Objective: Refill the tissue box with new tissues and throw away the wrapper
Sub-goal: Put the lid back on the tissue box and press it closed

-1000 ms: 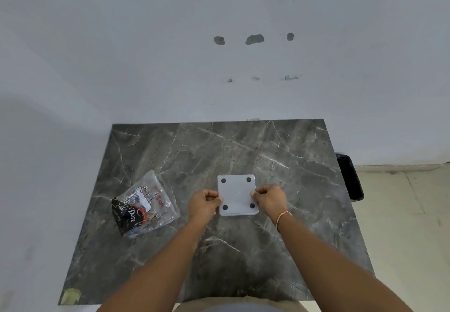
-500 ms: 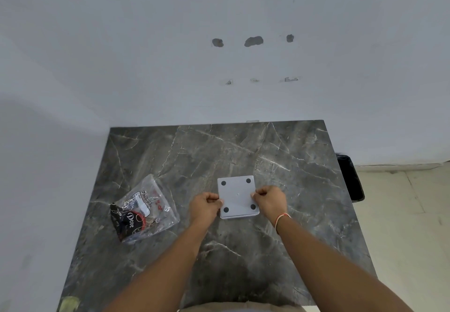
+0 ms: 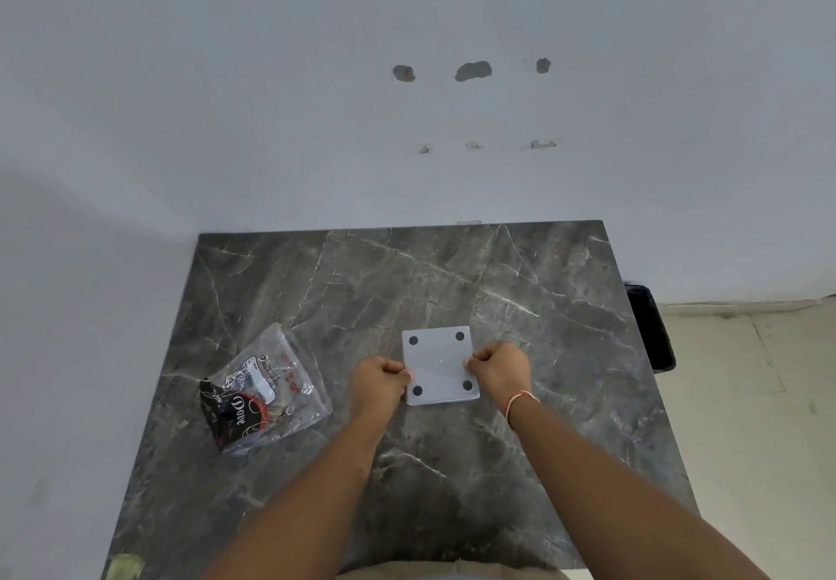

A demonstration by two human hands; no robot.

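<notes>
A white square tissue box (image 3: 439,364) lies upside down on the dark marble table (image 3: 452,466), its base with four black round feet facing up. My left hand (image 3: 377,382) is closed on the box's left edge. My right hand (image 3: 500,371) is closed on its right edge. A clear plastic wrapper (image 3: 267,391) with black and red print lies flat on the table to the left of my left hand, apart from it. I cannot see any tissues.
A black bin (image 3: 651,326) stands on the floor past the table's right edge. A white wall runs behind and to the left of the table. Pale floor tiles lie to the right.
Both hands stay closed on the box's two side edges. The box and the wrapper have kept their places; only the view has shifted slightly.
</notes>
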